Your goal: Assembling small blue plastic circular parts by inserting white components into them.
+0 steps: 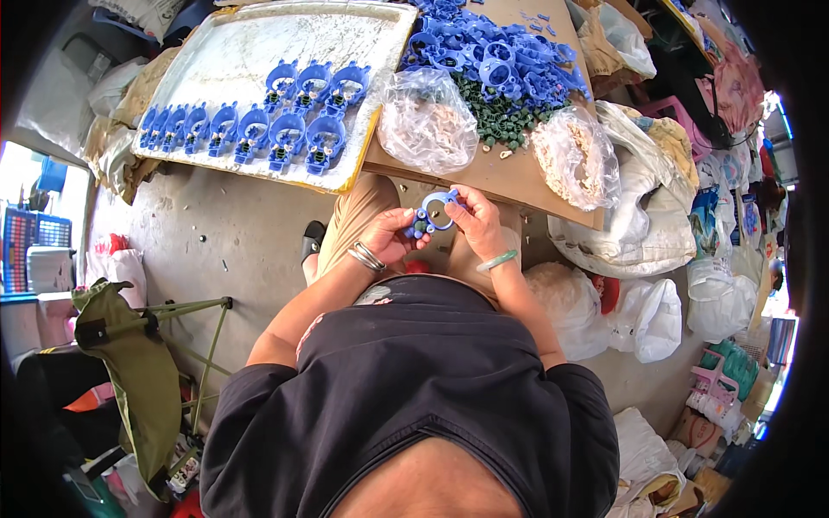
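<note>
Between my two hands, above my lap, is a blue plastic ring-shaped toy part (438, 210) with a small dark green piece at its lower left. My left hand (390, 235) pinches the end with the green piece. The fingers of my right hand (477, 223) grip the upper right rim of the ring. Ahead, a white foam board (259, 39) with a yellow edge carries rows of similar blue parts (325, 142), each with a dark piece fitted. To its right lie a heap of loose blue parts (496, 69) and a pile of small dark green pieces (494, 116).
Clear plastic bags of small cream-coloured pieces (427, 121) (577, 160) rest on the brown cardboard tabletop (509, 186). A green folding stool (129, 371) stands at lower left. White sacks (635, 233) and plastic bags (648, 315) crowd the floor to the right.
</note>
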Motion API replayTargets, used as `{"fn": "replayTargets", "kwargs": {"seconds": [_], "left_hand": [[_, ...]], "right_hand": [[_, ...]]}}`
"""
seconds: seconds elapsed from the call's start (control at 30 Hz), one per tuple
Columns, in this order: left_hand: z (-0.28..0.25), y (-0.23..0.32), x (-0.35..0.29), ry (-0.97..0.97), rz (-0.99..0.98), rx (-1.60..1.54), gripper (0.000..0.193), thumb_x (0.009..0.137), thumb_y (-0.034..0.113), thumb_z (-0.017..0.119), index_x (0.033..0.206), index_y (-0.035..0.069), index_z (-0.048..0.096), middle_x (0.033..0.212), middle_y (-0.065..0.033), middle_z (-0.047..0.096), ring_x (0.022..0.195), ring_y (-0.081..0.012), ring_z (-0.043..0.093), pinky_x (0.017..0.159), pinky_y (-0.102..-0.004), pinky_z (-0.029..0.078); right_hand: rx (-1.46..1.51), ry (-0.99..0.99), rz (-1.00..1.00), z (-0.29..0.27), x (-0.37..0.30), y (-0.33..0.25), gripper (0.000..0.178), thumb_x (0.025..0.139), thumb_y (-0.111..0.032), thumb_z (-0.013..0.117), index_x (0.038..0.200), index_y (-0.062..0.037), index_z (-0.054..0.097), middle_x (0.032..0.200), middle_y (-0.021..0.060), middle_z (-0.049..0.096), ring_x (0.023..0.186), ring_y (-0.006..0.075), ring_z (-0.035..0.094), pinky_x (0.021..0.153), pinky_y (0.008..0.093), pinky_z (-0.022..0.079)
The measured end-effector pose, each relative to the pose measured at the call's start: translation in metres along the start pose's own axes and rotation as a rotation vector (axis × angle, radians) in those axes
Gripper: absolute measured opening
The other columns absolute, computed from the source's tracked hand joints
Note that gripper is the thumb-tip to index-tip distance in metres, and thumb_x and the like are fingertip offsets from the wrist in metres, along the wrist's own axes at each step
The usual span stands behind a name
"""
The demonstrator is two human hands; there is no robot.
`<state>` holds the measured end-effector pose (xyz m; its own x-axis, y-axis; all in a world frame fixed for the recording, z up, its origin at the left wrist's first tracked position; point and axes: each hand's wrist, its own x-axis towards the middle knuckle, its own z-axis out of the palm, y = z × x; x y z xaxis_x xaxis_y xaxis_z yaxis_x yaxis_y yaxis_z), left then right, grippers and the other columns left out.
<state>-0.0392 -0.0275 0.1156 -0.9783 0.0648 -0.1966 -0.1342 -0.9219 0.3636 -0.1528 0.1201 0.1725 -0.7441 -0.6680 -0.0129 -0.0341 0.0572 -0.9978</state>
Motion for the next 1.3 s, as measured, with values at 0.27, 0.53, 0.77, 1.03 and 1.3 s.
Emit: {"fn": "replayTargets", "kwargs": {"seconds": [0.27, 0.53, 0.77, 1.03, 1.3], "left_hand": [[-0.003, 0.001, 0.001, 0.033, -0.088, 0.012, 0.023, 0.082, 0.018, 0.055, 0.094, -0.001, 0.056, 0.083, -0.0158, 0.06, 0.075, -0.0294, 0.059, 0.065, -0.0368, 0.049], [-0.01, 0.0, 0.001, 0.146, -0.028, -0.06, 0.015, 0.077, 0.011, 0.06, 0.087, -0.001, 0.058, 0.082, -0.0134, 0.06, 0.077, -0.0314, 0.058, 0.072, -0.0447, 0.05], [-0.018, -0.001, 0.008, 0.282, 0.002, -0.108, 0.009, 0.076, 0.005, 0.059, 0.081, 0.0, 0.055, 0.08, -0.0155, 0.059, 0.075, -0.0321, 0.058, 0.071, -0.0494, 0.05], [-0.022, -0.001, 0.009, 0.191, 0.003, -0.066, 0.016, 0.075, 0.009, 0.059, 0.086, -0.001, 0.054, 0.084, -0.0167, 0.058, 0.077, -0.0353, 0.056, 0.07, -0.0458, 0.048], [-0.021, 0.0, 0.007, 0.128, 0.001, -0.042, 0.018, 0.075, 0.01, 0.059, 0.086, -0.004, 0.055, 0.082, -0.019, 0.058, 0.074, -0.0363, 0.057, 0.068, -0.0431, 0.05]], "right_hand": [[0.008, -0.066, 0.116, -0.007, 0.0, 0.011, 0.032, 0.078, -0.024, 0.064, 0.097, 0.0007, 0.056, 0.075, -0.0012, 0.053, 0.066, 0.0045, 0.045, 0.057, 0.0194, 0.039], [-0.318, 0.241, -0.187, -0.015, 0.006, 0.001, 0.03, 0.078, -0.022, 0.062, 0.093, 0.0045, 0.058, 0.07, 0.0065, 0.059, 0.06, 0.0085, 0.051, 0.056, 0.0228, 0.044], [-0.442, 0.367, -0.21, -0.063, 0.038, 0.017, 0.019, 0.078, -0.01, 0.055, 0.094, 0.0011, 0.057, 0.079, 0.0124, 0.061, 0.066, 0.0191, 0.058, 0.061, 0.0296, 0.046], [-0.599, 0.381, -0.367, -0.067, 0.067, 0.023, 0.018, 0.075, -0.004, 0.053, 0.093, -0.0002, 0.056, 0.09, 0.0138, 0.057, 0.077, 0.0269, 0.057, 0.067, 0.0331, 0.046], [-0.828, 0.337, -0.437, -0.063, 0.091, -0.007, 0.024, 0.074, -0.003, 0.053, 0.098, -0.0046, 0.054, 0.102, 0.0129, 0.053, 0.088, 0.032, 0.054, 0.074, 0.0376, 0.045]]}}
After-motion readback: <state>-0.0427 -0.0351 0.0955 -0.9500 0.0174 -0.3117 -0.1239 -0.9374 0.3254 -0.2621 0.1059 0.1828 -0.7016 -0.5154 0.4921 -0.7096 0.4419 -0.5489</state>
